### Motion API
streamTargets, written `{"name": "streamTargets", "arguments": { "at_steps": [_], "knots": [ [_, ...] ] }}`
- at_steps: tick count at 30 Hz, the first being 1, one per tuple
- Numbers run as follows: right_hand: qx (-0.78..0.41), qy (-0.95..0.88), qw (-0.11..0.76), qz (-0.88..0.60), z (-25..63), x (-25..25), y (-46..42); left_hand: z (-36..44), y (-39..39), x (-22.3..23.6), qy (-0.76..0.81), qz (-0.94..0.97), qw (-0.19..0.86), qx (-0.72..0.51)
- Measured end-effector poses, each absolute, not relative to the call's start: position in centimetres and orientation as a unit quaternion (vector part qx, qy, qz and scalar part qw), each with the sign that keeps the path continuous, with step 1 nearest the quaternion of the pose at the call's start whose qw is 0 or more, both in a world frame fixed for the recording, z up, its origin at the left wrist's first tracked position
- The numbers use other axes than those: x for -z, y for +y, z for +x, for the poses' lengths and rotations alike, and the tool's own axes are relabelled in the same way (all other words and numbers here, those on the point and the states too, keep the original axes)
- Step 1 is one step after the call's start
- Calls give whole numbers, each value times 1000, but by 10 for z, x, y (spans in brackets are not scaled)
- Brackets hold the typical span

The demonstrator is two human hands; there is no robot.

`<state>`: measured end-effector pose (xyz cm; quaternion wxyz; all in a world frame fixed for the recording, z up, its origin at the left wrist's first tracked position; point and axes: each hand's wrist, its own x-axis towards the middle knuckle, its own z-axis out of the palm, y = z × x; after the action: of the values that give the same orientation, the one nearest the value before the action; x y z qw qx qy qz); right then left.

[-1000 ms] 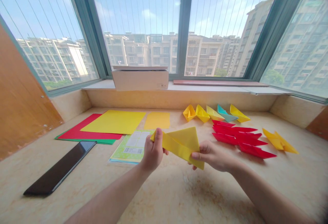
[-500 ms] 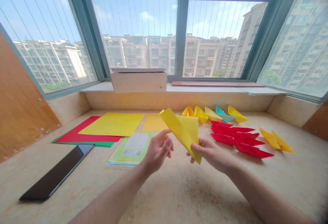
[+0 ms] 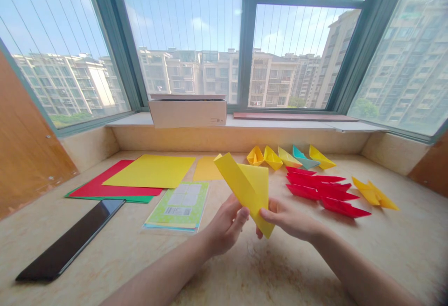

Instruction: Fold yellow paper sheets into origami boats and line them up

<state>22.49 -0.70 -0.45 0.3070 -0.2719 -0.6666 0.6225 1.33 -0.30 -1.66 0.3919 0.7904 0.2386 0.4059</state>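
Hanging in the air above a stone counter [image 3: 301, 268], a folded yellow paper [image 3: 245, 187] was held between two bare hands, with its lower point aimed down toward the counter. One long flap was laid across its triangular body. The right hand [image 3: 290, 219] was placed at the paper's lower part, where the paper was pinched by fingers [image 3: 271, 215] pressed together, the thumb hidden behind. The left hand [image 3: 226, 226] was loosely curled, with its fingertips at the paper's lower edge; whether the paper was gripped there could not be told.

Much folding was shown as done. Five small paper boats [image 3: 289, 157], four yellow and one teal, were lined up along the back of the counter. Several red folded pieces [image 3: 322, 189] were grouped in front of them, and a yellow folded piece [image 3: 373, 193] was set farther right. Unfolded paper was left on the other side: a yellow sheet [image 3: 149, 170] lay over a red sheet [image 3: 101, 187] and a green sheet [image 3: 129, 199], with a smaller yellow sheet [image 3: 206, 168] just beside them. A printed packet [image 3: 177, 208] and a dark phone [image 3: 70, 240] lay nearer the edge.
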Motion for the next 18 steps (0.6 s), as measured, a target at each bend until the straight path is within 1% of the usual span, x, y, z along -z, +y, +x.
{"name": "streamTargets", "arguments": {
  "at_steps": [3,7,12,15,18],
  "knots": [
    [-666,-651,271,-242,224,9,-8,15,-5,18,208,784,424,-403],
    [-691,-638,261,-219,219,12,-12,15,-6,14,197,788,436,-389],
    [-693,-647,253,-194,217,7,-15,14,-5,13,183,794,432,-388],
    [-685,-656,264,-176,216,2,-16,13,-7,13,165,793,454,-371],
    [-655,-680,280,-175,215,0,-16,14,-7,14,159,784,461,-384]
  ]
}}
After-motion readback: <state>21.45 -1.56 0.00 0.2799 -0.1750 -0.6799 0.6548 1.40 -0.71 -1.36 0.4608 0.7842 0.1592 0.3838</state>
